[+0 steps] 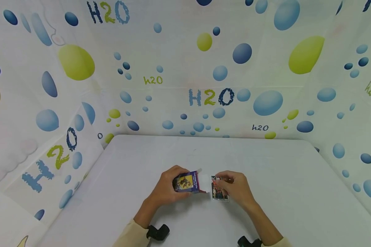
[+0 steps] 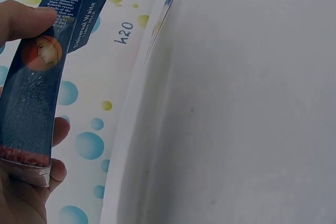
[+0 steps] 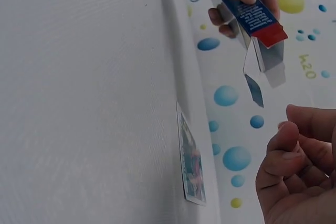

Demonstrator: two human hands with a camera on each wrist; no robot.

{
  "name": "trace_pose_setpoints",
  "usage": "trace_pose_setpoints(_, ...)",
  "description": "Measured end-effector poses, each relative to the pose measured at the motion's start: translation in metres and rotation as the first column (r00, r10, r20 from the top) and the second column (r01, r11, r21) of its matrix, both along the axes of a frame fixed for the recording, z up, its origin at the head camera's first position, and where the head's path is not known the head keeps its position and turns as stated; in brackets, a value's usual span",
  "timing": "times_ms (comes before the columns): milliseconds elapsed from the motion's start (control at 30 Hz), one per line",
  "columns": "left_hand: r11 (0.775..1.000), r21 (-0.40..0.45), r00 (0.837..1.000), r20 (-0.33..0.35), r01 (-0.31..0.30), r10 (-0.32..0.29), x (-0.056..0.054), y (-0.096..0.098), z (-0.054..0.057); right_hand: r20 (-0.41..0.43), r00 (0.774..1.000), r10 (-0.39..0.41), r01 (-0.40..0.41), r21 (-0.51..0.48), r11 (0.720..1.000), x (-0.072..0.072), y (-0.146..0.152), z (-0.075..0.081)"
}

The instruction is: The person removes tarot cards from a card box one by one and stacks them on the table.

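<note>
My left hand (image 1: 166, 187) grips a dark blue tarot card box (image 1: 186, 183), its printed front up. The words "Universal Waite" show on a side flap of the box (image 2: 32, 100) in the left wrist view. At the box's right end, red-edged and white flaps (image 3: 254, 85) stand open. A tarot card (image 1: 219, 196) with a picture and white border lies face up on the table to the right of the box. Over this card is my right hand (image 1: 237, 188). The right wrist view shows its fingers loosely bent with nothing between them, above the card (image 3: 192, 163).
The white table (image 1: 266, 164) spreads around both hands. Behind it and at its sides hangs a white cloth (image 1: 179, 51) printed with blue and green drops and "H2O". Black straps (image 1: 158, 232) sit at the wrists.
</note>
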State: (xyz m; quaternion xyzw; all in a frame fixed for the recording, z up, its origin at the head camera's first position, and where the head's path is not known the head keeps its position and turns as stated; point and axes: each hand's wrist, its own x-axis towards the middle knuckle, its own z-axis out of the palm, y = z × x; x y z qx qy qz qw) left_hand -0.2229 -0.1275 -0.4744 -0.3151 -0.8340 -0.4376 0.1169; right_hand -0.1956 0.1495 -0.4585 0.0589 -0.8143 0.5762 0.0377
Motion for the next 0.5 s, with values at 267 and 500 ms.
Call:
trace_pose_setpoints(267,0.999,-0.012,0.999,-0.014,0.040,-0.040,0.004,0.008,-0.001,-0.004,0.999,0.039,-0.039,-0.044,0.998,0.006,-0.012,0.007)
trace_pose_setpoints(500,0.997,-0.010,0.996,-0.033,0.078,-0.079,0.005,0.013,-0.001,-0.003,0.998,0.066,-0.066,-0.012,0.998,0.008,-0.021,0.004)
